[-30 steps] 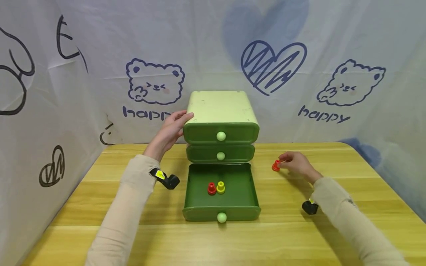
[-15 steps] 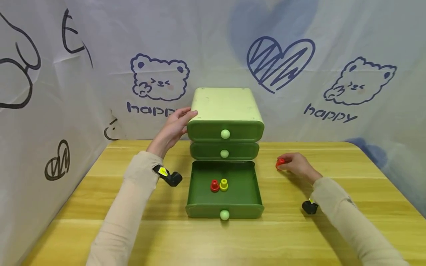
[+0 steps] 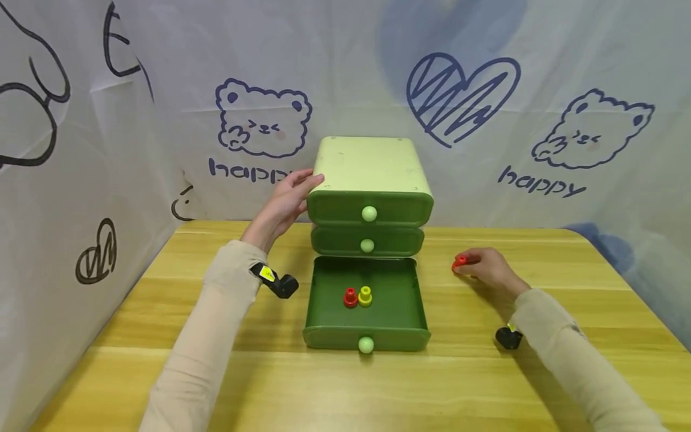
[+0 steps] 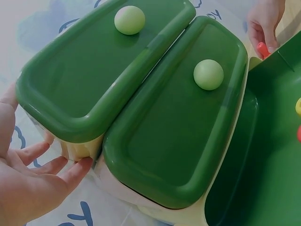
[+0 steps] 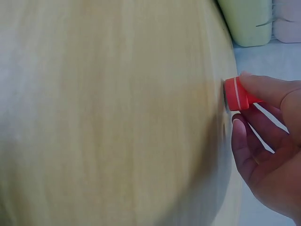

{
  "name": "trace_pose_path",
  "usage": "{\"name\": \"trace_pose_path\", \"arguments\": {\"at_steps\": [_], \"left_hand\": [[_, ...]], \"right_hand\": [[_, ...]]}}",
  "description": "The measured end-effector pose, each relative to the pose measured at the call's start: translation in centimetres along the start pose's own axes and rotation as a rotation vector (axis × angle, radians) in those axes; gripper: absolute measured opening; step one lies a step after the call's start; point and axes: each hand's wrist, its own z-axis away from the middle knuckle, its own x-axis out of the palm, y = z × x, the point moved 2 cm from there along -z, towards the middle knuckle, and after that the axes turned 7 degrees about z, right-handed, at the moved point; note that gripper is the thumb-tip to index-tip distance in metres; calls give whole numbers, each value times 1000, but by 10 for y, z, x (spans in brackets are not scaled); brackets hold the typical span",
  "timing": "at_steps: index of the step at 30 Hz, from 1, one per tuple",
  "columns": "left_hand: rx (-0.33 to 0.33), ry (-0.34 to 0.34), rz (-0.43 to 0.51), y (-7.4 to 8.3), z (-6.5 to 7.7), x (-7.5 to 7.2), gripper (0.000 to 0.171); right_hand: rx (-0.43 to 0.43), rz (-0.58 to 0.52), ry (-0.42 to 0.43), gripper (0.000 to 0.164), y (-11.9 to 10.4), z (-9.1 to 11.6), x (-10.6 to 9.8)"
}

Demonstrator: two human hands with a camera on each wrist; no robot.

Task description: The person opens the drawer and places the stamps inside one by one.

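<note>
My right hand is to the right of a drawer cabinet, its thumb and fingers pinching a small red stepped peg. The peg's wide base faces the tabletop, close to it. My left hand rests against the cabinet's upper left side, thumb on the top edge; in the left wrist view its loosely spread fingers touch the side wall. The lowest drawer is pulled out. Inside it a second red peg and a yellow peg stand upright side by side.
Two more green drawers, an upper one and a middle one, are pushed in, each with a pale round knob. Wooden tabletop spreads around the cabinet. Behind it hangs a white printed cloth.
My right fingers have closed around the red peg, which stood upright on the table and is now tilted in the pinch. The left hand stays on the cabinet. The head view has shifted slightly.
</note>
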Motion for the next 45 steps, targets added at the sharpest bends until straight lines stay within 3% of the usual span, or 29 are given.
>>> {"name": "trace_pose_path", "arguments": {"at_steps": [7, 21, 31, 45], "left_hand": [[5, -2, 3, 1, -1, 2, 66], [10, -10, 12, 1, -2, 3, 66], [12, -16, 13, 0, -2, 1, 67], [11, -17, 32, -2, -1, 1, 66]], "right_hand": [[-24, 2, 5, 41, -3, 2, -1], [-152, 28, -24, 25, -43, 10, 3], [-195, 58, -53, 19, -62, 13, 3], [-319, 107, -89, 18, -93, 21, 5]]}}
